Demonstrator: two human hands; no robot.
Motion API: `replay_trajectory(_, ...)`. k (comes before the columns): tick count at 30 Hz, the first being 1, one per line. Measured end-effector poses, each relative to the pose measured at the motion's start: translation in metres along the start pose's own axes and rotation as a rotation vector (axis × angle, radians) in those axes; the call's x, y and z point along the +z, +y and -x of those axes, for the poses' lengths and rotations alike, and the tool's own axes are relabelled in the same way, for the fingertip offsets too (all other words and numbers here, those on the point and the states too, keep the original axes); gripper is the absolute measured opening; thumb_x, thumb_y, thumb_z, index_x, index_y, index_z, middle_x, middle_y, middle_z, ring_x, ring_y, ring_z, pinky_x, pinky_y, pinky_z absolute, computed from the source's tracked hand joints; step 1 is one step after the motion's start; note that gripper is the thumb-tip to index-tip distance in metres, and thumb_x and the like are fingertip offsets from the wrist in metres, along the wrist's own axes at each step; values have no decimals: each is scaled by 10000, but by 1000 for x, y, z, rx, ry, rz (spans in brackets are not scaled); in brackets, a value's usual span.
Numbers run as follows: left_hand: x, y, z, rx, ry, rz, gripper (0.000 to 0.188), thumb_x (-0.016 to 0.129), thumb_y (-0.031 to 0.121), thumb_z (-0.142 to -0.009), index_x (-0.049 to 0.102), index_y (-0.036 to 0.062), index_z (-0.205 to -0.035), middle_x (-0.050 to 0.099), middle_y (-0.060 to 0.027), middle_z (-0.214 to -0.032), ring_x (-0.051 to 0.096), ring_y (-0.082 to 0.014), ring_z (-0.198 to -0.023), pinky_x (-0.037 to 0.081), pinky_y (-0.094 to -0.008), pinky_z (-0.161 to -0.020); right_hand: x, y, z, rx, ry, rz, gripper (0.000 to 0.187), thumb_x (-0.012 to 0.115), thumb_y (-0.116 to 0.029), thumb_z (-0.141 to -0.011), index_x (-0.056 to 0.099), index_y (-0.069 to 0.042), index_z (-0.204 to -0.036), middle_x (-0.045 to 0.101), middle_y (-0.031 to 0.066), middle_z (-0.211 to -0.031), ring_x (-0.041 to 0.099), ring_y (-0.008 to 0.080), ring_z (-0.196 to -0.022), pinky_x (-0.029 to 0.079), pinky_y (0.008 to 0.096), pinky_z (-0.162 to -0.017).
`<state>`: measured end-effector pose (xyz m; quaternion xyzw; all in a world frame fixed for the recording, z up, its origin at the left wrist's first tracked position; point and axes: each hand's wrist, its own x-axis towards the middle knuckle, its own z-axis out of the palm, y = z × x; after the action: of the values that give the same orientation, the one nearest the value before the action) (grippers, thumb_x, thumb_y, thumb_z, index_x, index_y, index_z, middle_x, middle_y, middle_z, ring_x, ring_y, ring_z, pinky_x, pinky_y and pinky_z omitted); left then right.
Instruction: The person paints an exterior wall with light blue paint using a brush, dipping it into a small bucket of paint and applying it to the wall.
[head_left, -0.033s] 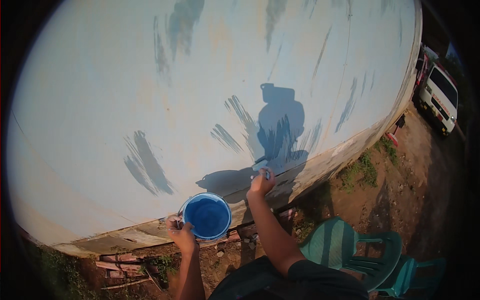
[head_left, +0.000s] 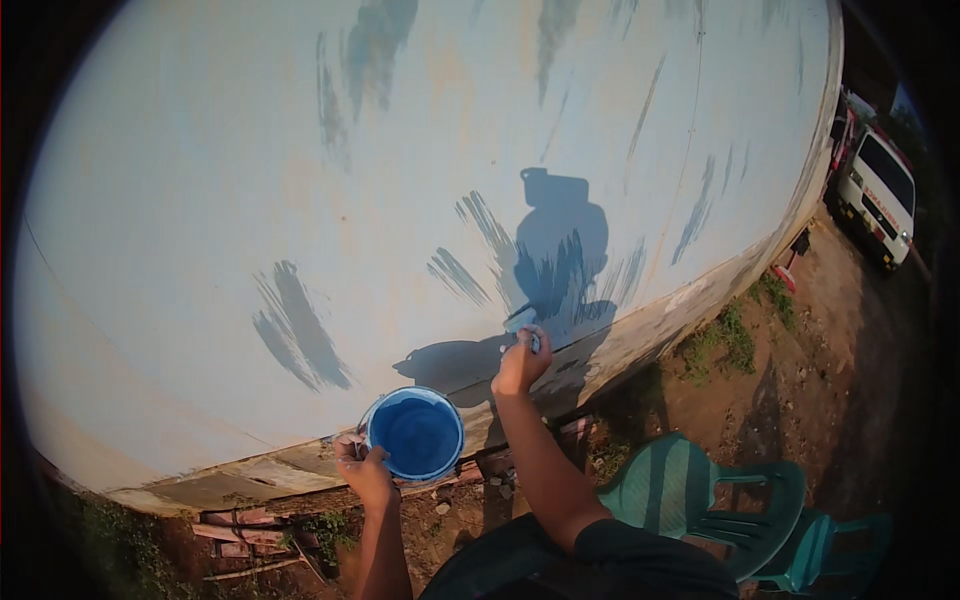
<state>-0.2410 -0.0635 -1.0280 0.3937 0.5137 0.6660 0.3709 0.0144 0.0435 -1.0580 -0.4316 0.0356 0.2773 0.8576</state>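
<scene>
right hand [head_left: 520, 368] up, fingers curled round a brush [head_left: 519, 319], pale blue, dark-tipped, near the lower edge of the pale wall [head_left: 180, 250], touching or not i can't tell! left hand [head_left: 367, 475] grips a round bucket [head_left: 452, 460], deep blue inside, before that edge.
</scene>
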Motion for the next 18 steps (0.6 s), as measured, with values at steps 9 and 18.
replay_trajectory(9, -49, 24, -24, -98, -13, 100, 387, 543, -188, -628, 488, 78, -904, 589, -77, -1030, 592, -201, -1008, 429, -243, -645, -12, -43, 63, -181, -247, -42, 52, 642, -87, -984, 646, -39, -1003, 616, 26, -726, 610, 149, -574, 433, 301, -501)
replay_trajectory(18, -86, -19, -34, -175, -112, 123, 398, 556, -199, -632, 466, 66, -915, 626, -108, -1000, 580, -135, -848, 436, -240, -615, -69, 42, -3, 107, 287, 0, 226, 634, -166, -1032, 635, -13, -1197, 683, 133, -1115, 692, 214, -862, 588, 324, -702)
